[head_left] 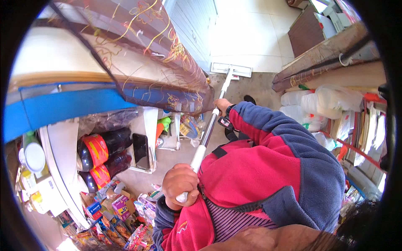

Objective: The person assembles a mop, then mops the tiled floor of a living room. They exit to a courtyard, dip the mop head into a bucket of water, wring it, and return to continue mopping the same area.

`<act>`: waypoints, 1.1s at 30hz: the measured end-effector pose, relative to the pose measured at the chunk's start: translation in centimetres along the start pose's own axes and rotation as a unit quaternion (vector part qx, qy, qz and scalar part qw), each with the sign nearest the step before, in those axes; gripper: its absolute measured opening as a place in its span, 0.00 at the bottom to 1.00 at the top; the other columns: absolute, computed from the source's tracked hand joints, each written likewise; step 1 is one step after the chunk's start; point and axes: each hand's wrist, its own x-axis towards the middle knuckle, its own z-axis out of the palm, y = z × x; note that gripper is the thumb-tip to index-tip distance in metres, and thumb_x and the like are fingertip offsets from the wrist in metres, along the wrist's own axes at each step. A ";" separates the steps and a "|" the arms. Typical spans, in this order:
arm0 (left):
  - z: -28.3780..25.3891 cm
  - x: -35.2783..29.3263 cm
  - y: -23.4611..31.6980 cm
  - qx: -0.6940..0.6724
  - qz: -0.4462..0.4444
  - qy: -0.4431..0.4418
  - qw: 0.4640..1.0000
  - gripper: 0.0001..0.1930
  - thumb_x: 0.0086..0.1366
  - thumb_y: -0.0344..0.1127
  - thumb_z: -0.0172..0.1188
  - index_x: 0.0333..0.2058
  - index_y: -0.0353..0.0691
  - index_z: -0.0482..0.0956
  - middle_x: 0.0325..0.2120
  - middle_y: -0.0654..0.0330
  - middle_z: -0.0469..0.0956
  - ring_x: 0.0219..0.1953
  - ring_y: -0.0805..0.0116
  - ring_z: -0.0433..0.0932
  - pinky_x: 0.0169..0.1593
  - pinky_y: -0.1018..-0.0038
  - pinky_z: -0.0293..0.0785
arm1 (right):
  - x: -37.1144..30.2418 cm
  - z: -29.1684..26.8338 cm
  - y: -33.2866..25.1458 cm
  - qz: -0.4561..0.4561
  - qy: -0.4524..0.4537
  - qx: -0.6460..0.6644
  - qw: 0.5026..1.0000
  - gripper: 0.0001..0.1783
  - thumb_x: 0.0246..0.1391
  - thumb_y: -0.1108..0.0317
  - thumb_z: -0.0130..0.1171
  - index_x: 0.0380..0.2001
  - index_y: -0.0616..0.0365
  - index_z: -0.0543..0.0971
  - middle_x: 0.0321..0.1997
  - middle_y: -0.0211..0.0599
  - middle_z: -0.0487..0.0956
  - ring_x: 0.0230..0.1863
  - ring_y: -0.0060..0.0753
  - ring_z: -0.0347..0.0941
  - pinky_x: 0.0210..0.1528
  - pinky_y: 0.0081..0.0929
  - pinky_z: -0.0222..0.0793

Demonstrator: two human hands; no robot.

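Both my hands grip a flat mop by its silver and white handle (208, 129). My left hand (179, 184) is closed round the handle's upper end, close to my chest. My right hand (221, 104), in a blue and red fleece sleeve with a watch at the wrist, holds the handle farther down. The white flat mop head (231, 69) rests on the floor where grey concrete meets pale tiles (251, 37).
A brown sheer cloth with gold embroidery (155, 54) hangs over a counter on the left. Below it are dark bottles with red labels (100, 150), a black phone (140, 150) and snack packets (121, 209). White sacks (305, 108) and a wooden bench (326, 54) stand on the right.
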 end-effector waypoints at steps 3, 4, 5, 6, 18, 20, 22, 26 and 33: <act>-0.4 -1.8 1.8 -0.010 0.016 0.072 0.997 0.13 0.58 0.38 0.60 0.20 0.43 0.67 0.14 0.65 0.72 0.20 0.63 0.76 0.33 0.63 0.72 | -2.0 1.9 -0.4 -0.182 0.033 -0.289 0.939 0.17 0.28 0.66 0.67 0.26 0.56 0.75 0.25 0.45 0.76 0.32 0.53 0.74 0.32 0.37 0.71; -0.4 -2.1 2.7 -0.026 0.026 0.126 0.991 0.13 0.59 0.39 0.59 0.20 0.44 0.67 0.13 0.66 0.71 0.19 0.65 0.75 0.34 0.64 0.72 | -3.2 2.7 -1.1 -0.161 0.050 -0.284 0.944 0.20 0.23 0.65 0.69 0.26 0.55 0.76 0.26 0.46 0.77 0.35 0.55 0.74 0.35 0.35 0.72; -0.5 -2.2 3.3 -0.044 0.041 0.176 0.982 0.14 0.60 0.41 0.57 0.20 0.44 0.67 0.12 0.67 0.71 0.18 0.67 0.74 0.34 0.65 0.71 | -4.1 3.2 -2.0 -0.207 0.054 -0.330 0.919 0.19 0.22 0.65 0.71 0.25 0.55 0.76 0.26 0.47 0.77 0.35 0.55 0.74 0.35 0.36 0.72; -0.5 -2.3 4.0 -0.063 0.055 0.223 0.971 0.15 0.62 0.42 0.56 0.20 0.45 0.67 0.11 0.68 0.71 0.17 0.69 0.73 0.35 0.65 0.70 | -6.0 3.9 -2.7 -0.230 0.052 -0.343 0.909 0.14 0.32 0.63 0.68 0.24 0.57 0.75 0.24 0.43 0.76 0.29 0.49 0.75 0.30 0.38 0.71; 3.9 0.7 12.1 -0.066 0.092 0.010 0.994 0.27 0.52 0.37 0.67 0.49 0.34 0.68 0.40 0.43 0.76 0.41 0.53 0.76 0.43 0.63 0.73 | -25.9 3.8 -3.3 0.191 0.125 0.745 0.627 0.07 0.51 0.68 0.50 0.23 0.54 0.65 0.17 0.32 0.64 0.13 0.24 0.56 0.10 0.18 0.48; 5.4 1.5 13.9 -0.046 0.181 0.007 0.982 0.25 0.51 0.37 0.68 0.46 0.36 0.70 0.39 0.44 0.76 0.39 0.53 0.76 0.42 0.62 0.74 | -29.5 2.1 -0.5 0.177 0.098 0.807 0.555 0.08 0.52 0.67 0.49 0.22 0.53 0.65 0.17 0.30 0.64 0.13 0.23 0.57 0.10 0.19 0.49; 6.8 2.6 16.1 -0.109 0.266 -0.088 0.954 0.24 0.51 0.37 0.69 0.44 0.38 0.71 0.37 0.48 0.76 0.36 0.55 0.76 0.38 0.61 0.74 | -33.9 1.3 2.5 0.100 0.031 0.853 0.512 0.08 0.51 0.67 0.51 0.21 0.53 0.66 0.17 0.28 0.64 0.16 0.23 0.60 0.15 0.19 0.52; 11.2 2.0 21.8 -0.357 0.379 -0.187 0.833 0.14 0.53 0.32 0.66 0.38 0.38 0.76 0.37 0.56 0.77 0.34 0.56 0.76 0.38 0.63 0.72 | -43.4 1.5 8.5 0.038 -0.078 0.929 0.361 0.12 0.47 0.64 0.57 0.19 0.55 0.67 0.19 0.29 0.67 0.22 0.25 0.66 0.21 0.22 0.54; 16.6 -1.0 29.0 -0.468 0.401 -0.234 0.752 0.20 0.54 0.29 0.65 0.44 0.59 0.75 0.44 0.77 0.71 0.45 0.74 0.74 0.40 0.65 0.70 | -56.5 5.4 13.0 0.064 -0.072 0.896 0.433 0.12 0.49 0.62 0.57 0.20 0.53 0.66 0.19 0.26 0.68 0.21 0.20 0.65 0.20 0.20 0.52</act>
